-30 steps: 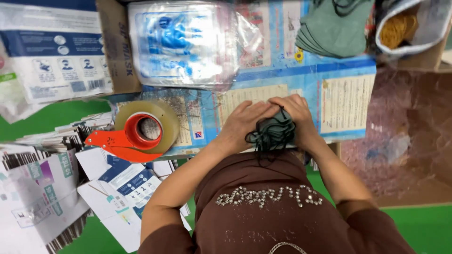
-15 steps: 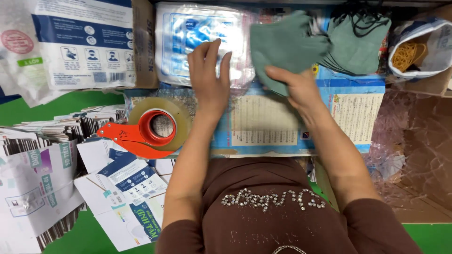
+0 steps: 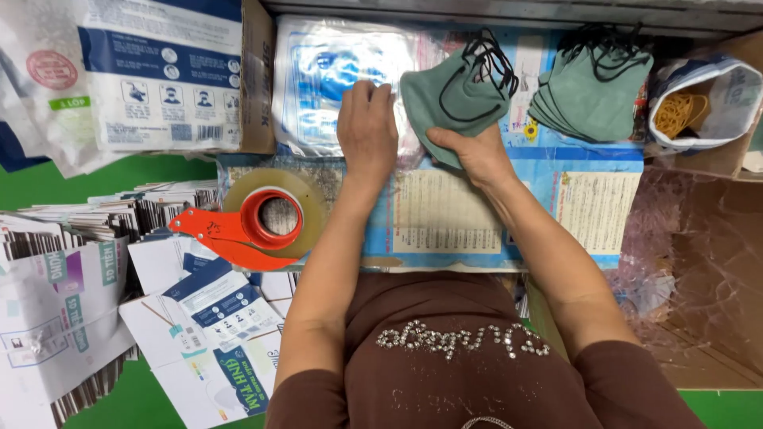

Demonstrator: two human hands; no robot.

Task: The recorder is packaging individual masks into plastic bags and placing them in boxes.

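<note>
matt cloth mask (image 3: 453, 99), glossy plastic bags (image 3: 318, 79)

Clear plastic pouches (image 3: 318, 79), blue print, stacked top centre. White-blue box (image 3: 159, 75) top left. Flattened white-blue cartons (image 3: 214, 334) lower left. Blue printed sheet (image 3: 588, 199) centre.

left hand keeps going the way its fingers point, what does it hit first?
The left hand points away from the body, and its fingers already lie on the clear plastic packet with blue print. Going straight on, it would slide along that packet toward the grey ledge at the far edge. Depth there is unclear.
</note>
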